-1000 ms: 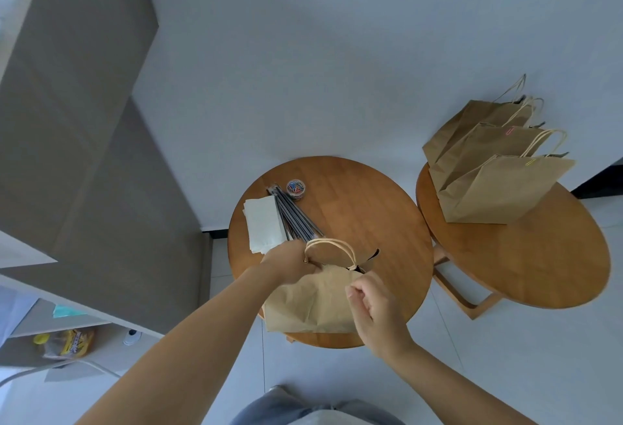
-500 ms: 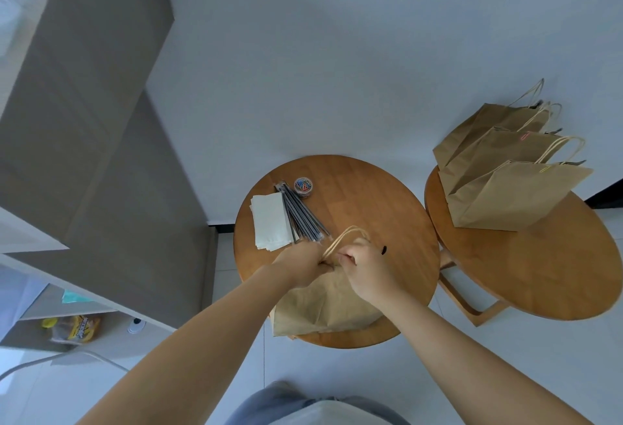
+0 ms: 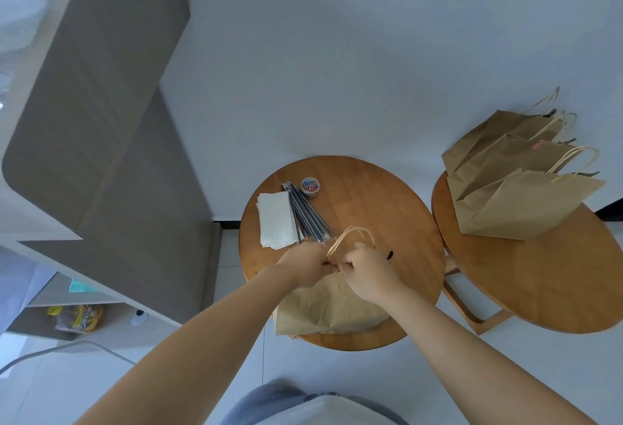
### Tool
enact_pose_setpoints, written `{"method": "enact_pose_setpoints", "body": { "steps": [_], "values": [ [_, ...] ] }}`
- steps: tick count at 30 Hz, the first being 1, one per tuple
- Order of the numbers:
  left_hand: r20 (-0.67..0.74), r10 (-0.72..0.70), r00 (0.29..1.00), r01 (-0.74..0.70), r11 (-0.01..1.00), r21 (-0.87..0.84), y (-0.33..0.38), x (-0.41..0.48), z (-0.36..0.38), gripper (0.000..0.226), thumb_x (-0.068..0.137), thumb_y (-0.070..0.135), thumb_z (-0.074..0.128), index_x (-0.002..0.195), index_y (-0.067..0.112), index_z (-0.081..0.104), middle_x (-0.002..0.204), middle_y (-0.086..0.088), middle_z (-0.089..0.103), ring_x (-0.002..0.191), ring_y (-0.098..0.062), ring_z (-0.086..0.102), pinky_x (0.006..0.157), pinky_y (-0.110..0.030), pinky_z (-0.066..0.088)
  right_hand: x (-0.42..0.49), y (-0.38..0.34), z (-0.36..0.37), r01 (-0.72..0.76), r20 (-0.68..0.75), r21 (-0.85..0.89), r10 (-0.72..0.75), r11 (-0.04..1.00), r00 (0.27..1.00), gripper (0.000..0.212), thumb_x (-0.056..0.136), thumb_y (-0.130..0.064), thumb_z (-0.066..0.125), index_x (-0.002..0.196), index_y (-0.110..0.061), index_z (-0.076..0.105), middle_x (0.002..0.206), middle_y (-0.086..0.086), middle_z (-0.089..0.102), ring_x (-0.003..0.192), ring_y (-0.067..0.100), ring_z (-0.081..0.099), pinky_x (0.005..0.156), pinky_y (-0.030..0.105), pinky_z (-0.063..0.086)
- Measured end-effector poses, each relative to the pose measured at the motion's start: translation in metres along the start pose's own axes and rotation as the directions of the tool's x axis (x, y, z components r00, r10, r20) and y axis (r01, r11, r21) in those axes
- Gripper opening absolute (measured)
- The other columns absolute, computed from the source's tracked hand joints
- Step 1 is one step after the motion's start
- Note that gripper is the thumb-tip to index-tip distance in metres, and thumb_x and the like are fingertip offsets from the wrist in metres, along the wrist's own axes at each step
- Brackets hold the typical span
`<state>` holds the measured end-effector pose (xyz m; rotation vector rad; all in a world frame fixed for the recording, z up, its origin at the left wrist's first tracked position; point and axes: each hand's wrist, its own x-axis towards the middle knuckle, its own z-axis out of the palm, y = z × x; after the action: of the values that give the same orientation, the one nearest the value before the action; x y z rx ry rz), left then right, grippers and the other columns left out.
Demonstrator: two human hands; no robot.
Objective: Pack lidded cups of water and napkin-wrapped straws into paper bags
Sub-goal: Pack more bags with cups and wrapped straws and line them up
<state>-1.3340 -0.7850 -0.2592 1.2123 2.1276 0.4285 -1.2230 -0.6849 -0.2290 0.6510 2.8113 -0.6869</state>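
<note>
Item: paper bag (image 3: 323, 306), brown, lying at the near edge of the round tabletop (image 3: 387, 208), its bottom corner just over the rim, twine handles (image 3: 350, 232) arching toward the tabletop's middle. Left hand (image 3: 303, 264) and right hand (image 3: 367, 271) meet at the bag's mouth, fingers curled, both pinching the top edge between them. Step judged: closing the mouth, likely with a paper clip; whether a cup is inside cannot be told. For a clean closure: keep the two paper edges flush, hold the fold flat with one hand, seat the clip square over both layers between the handle roots, avoid creasing the twine under it. Stock at the left edge: napkins (image 3: 274, 219) in a white stack, dark straws (image 3: 306, 217) touching beside them; tub of coloured clips (image 3: 310, 185) near the far edge. Second table (image 3: 556, 272), far edge: three finished bags (image 3: 526, 202), leaning together. Writing: none legible; a yellow packet (image 3: 81, 315) on a low shelf bears print too blurred to read
</note>
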Motion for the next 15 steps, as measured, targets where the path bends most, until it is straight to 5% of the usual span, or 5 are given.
{"method": "enact_pose_setpoints", "body": {
  "steps": [6, 8, 10, 13, 15],
  "values": [
    [-0.054, -0.010, 0.998, 0.012, 1.000, 0.027, -0.003, -0.005, 0.002, 0.020, 0.092, 0.034, 0.054, 0.091, 0.017, 0.065, 0.095, -0.001, 0.064, 0.088, -0.021, 0.059, 0.083, -0.042, 0.050, -0.009, -0.004, 0.012, 0.123, -0.048, -0.436, -0.160, 0.891, 0.986, 0.020, 0.094, -0.014, 0.050, 0.104, -0.007, 0.066, 0.117, 0.009, 0.049, 0.075, 0.022, 0.053, 0.054, 0.027, 0.036],
    [-0.080, -0.017, 0.997, 0.018, 1.000, 0.014, -0.003, -0.006, 0.000, 0.022, 0.093, 0.036, 0.052, 0.093, 0.018, 0.065, 0.094, -0.001, 0.065, 0.088, -0.020, 0.060, 0.081, -0.042, 0.051, -0.015, 0.007, 0.015, 0.185, -0.184, -0.402, -0.277, 0.897, 0.943, 0.019, 0.079, -0.020, 0.070, 0.096, -0.012, 0.070, 0.096, 0.002, 0.058, 0.066, 0.014, 0.058, 0.045, 0.020, 0.040],
    [-0.102, -0.034, 0.994, 0.035, 0.999, 0.010, -0.004, -0.006, -0.005, 0.024, 0.093, 0.035, 0.052, 0.096, 0.015, 0.065, 0.096, -0.002, 0.066, 0.088, -0.020, 0.060, 0.081, -0.041, 0.051, -0.024, 0.026, 0.015, 0.359, -0.385, -0.209, -0.414, 0.910, 0.825, 0.020, 0.083, -0.020, 0.062, 0.099, -0.010, 0.069, 0.086, -0.002, 0.057, 0.064, 0.007, 0.056, 0.049, 0.013, 0.044],
    [-0.135, -0.041, 0.990, 0.047, 0.998, 0.039, -0.010, -0.006, -0.011, 0.025, 0.094, 0.036, 0.052, 0.101, 0.017, 0.066, 0.099, 0.000, 0.065, 0.090, -0.017, 0.060, 0.082, -0.038, 0.052, -0.044, 0.041, 0.000, 0.192, -0.637, 0.328, 0.067, 0.925, 0.768, 0.010, 0.092, -0.017, 0.050, 0.090, -0.013, 0.059, 0.086, -0.009, 0.053, 0.075, 0.008, 0.054, 0.064, 0.015, 0.044],
    [-0.127, -0.023, 0.992, 0.035, 0.995, 0.088, -0.008, -0.006, -0.015, 0.025, 0.094, 0.037, 0.050, 0.103, 0.019, 0.066, 0.099, 0.002, 0.064, 0.092, -0.017, 0.059, 0.083, -0.038, 0.051, -0.045, 0.052, -0.002, -0.084, -0.412, 0.694, 0.490, 0.715, 0.768, 0.012, 0.097, -0.021, 0.046, 0.094, -0.015, 0.055, 0.093, -0.001, 0.057, 0.089, 0.020, 0.058, 0.074, 0.026, 0.044]
  ]
}}
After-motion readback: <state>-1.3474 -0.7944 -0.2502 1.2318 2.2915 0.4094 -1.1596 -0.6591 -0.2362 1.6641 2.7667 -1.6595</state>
